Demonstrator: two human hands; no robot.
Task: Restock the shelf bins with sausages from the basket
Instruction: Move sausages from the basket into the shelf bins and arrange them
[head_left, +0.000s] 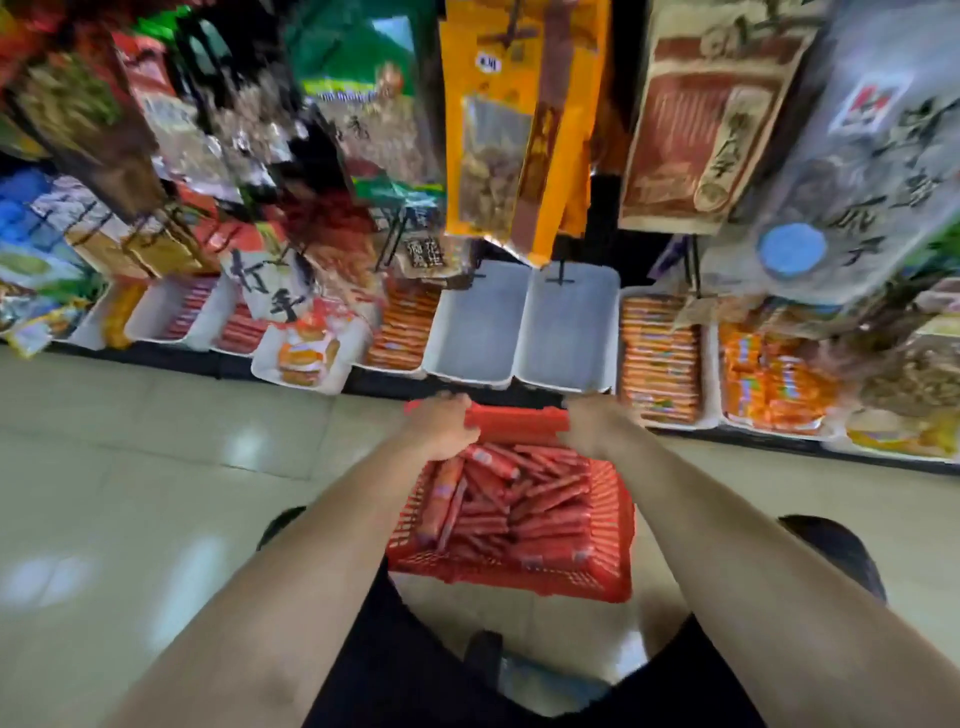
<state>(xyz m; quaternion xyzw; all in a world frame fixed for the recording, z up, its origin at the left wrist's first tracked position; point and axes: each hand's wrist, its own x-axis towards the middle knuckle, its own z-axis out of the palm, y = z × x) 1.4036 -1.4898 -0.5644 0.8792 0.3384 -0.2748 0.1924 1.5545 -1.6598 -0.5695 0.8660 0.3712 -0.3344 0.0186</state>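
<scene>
Left hand (441, 426) and right hand (589, 423) both clench the red handle (517, 418) of the basket (610, 525), centre frame. Sausages (519, 509) fill it. Two white bins (475, 332) sit just above, side by side.

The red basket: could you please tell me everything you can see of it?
The basket is red plastic with open lattice walls and a solid rim, rectangular and roughly level. It is heaped nearly full with red-wrapped sausages. A red bar handle spans its far side; the left hand and right hand grip the handle's two ends. It is in front of the person, just before two empty white bins. Whether it touches the floor is unclear.
</scene>
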